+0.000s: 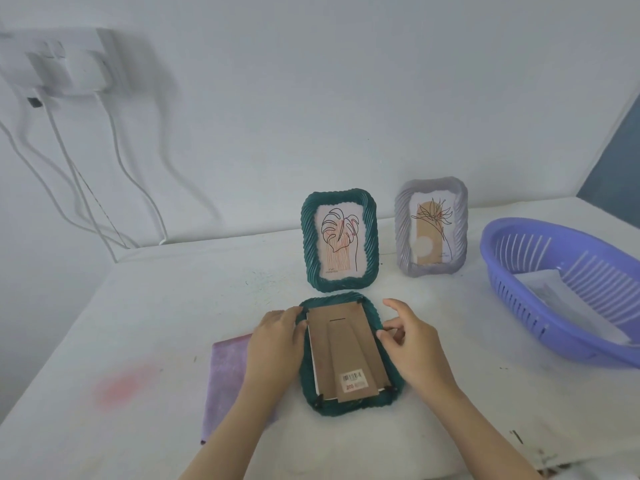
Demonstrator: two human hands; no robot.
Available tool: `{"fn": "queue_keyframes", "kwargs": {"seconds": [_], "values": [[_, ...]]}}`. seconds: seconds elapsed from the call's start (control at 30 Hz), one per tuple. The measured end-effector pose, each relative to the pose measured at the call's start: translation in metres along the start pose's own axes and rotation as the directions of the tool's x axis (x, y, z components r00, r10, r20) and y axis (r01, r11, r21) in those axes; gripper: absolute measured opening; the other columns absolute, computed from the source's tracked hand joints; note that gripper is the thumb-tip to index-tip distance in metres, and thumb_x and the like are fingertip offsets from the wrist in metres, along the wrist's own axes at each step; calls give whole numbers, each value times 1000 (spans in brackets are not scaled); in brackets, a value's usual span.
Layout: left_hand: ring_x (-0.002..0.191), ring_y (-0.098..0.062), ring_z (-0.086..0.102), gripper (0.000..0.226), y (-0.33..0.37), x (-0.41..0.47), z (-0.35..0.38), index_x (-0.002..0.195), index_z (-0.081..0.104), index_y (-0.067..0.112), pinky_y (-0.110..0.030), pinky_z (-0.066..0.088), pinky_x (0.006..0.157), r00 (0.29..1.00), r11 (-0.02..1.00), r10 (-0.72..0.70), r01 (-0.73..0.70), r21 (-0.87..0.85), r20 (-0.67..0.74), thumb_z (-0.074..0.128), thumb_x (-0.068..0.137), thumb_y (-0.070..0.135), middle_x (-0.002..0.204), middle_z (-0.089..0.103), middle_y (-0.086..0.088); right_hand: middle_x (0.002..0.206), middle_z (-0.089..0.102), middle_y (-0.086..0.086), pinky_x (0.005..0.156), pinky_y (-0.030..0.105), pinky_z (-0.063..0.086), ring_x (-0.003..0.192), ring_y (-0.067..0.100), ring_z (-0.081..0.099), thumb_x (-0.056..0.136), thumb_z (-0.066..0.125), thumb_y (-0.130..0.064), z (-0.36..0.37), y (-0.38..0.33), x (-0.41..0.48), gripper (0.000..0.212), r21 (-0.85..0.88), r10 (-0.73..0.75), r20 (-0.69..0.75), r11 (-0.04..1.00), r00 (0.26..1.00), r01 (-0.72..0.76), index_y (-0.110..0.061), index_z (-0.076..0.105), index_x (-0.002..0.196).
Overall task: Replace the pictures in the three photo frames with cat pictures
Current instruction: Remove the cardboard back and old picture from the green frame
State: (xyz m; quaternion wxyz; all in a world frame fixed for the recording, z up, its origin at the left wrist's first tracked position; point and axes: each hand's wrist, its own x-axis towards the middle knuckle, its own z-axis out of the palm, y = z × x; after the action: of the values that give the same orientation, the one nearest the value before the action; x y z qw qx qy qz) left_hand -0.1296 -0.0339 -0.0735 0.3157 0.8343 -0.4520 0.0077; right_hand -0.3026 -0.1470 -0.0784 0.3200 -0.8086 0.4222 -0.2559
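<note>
A dark green photo frame [349,407] lies face down on the table, its brown cardboard backing [346,351] with a barcode sticker facing up. My left hand [277,344] rests on the frame's left edge, fingertips at the backing. My right hand [412,344] pinches at the frame's right edge, near a small black tab. Behind it a second green frame [341,240] stands upright with a leaf line drawing. A grey frame [431,226] stands to its right with a plant drawing.
A purple plastic basket [512,289] sits at the right with white papers inside. A purple cloth [228,379] lies under my left forearm. White cables [114,188] hang from a wall socket at the far left. A pink stain marks the table's near left.
</note>
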Motion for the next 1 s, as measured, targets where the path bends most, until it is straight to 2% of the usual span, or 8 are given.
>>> {"fn": "queue_keyframes", "kwargs": {"seconds": [0.07, 0.13, 0.2, 0.3, 0.4, 0.5, 0.77, 1.0], "values": [[121, -22, 45, 51, -3, -4, 0, 131, 47, 17, -30, 37, 96, 997, 998, 42, -38, -58, 69, 50, 88, 45, 125, 57, -2, 112, 59, -8, 83, 15, 37, 97, 5, 51, 84, 63, -35, -1, 0, 0, 56, -3, -40, 33, 999, 999, 40, -26, 40, 135], [139, -19, 22, 92, -7, -9, 1, 144, 24, 24, -32, 16, 114, 963, 996, 91, -90, -18, 255, 39, 72, 78, 146, 33, 8, 127, 50, -12, 92, 18, 33, 113, 4, 44, 79, 66, -45, -3, -1, 1, 71, -10, -114, 126, 993, 986, 116, -30, 31, 139], [143, -11, -3, 116, -11, -15, 4, 148, 3, 28, -30, -5, 115, 923, 990, 107, -132, 41, 370, 27, 55, 94, 154, 4, 11, 140, 40, -15, 104, 26, 30, 126, 7, 36, 71, 67, -57, -5, -1, 2, 89, -69, -171, 241, 979, 955, 192, -36, 19, 144], [139, -5, -16, 122, -16, -21, 4, 146, -8, 29, -26, -12, 111, 901, 982, 116, -167, 88, 418, 26, 50, 95, 150, -16, 12, 151, 25, -16, 113, 34, 22, 138, 9, 25, 65, 66, -68, -5, -2, 1, 101, -157, -199, 364, 950, 910, 271, -47, 6, 143], [137, -2, -18, 124, -17, -21, 1, 146, -9, 29, -25, -12, 110, 893, 985, 99, -151, 87, 438, 32, 49, 94, 148, -19, 14, 156, 9, -14, 115, 38, 14, 143, 12, 11, 64, 61, -73, -2, -1, 1, 101, -238, -187, 391, 925, 901, 295, -50, 1, 142], [136, -4, -21, 131, -15, -18, 0, 147, -10, 25, -26, -14, 110, 878, 982, 89, -155, 105, 471, 31, 44, 96, 150, -20, 12, 157, -1, -12, 116, 39, 10, 144, 14, 2, 66, 56, -75, -2, 0, 4, 99, -274, -161, 381, 921, 911, 278, -45, 1, 143], [135, -12, -29, 139, -10, -8, -6, 147, -6, 23, -31, -20, 108, 862, 967, 68, -181, 180, 503, 27, 35, 98, 155, -15, 0, 156, 10, -10, 116, 34, 10, 143, 14, 11, 67, 53, -77, 0, 5, 14, 100, -310, -117, 388, 917, 914, 249, -36, 8, 146], [139, -24, -25, 144, -4, 1, -9, 146, -10, 27, -39, -20, 107, 829, 964, 7, -154, 217, 559, 31, 28, 98, 155, -9, -4, 157, 1, -8, 115, 38, 7, 143, 18, 2, 63, 53, -81, -1, 2, 23, 108, -357, -26, 478, 907, 878, 222, -38, 0, 147]]}}
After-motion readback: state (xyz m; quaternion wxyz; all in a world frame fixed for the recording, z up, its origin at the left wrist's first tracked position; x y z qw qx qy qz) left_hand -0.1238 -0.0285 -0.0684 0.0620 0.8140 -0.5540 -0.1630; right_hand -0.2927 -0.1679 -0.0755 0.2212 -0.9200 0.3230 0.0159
